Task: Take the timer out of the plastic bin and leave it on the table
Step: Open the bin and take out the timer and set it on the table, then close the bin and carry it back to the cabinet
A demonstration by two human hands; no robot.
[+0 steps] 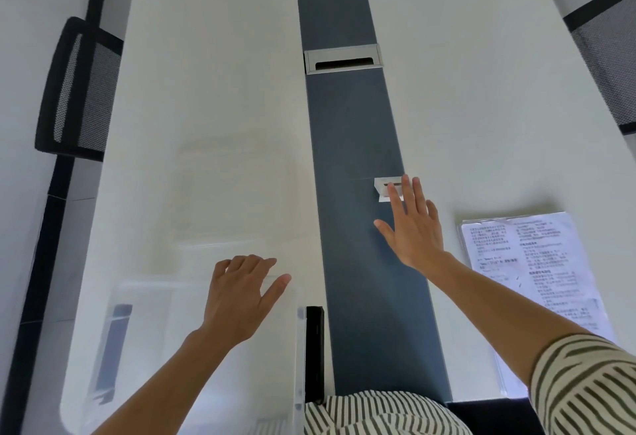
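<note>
A small white timer (384, 189) with a dark display lies on the table, at the edge of the blue-grey centre strip. My right hand (414, 228) hovers just in front of it, fingers spread, fingertips over its right part; nothing is in the hand. The clear plastic bin (144, 348) stands at the near left of the table. My left hand (241, 297) rests on the bin's far rim with fingers apart. A clear lid (237, 190) lies flat beyond the bin.
A black flat object (315, 352) lies along the bin's right side. A stack of printed paper in a clear sleeve (537, 290) is at the right. A metal cable port (342, 59) sits farther up the strip. Black mesh chairs (81, 90) flank the table.
</note>
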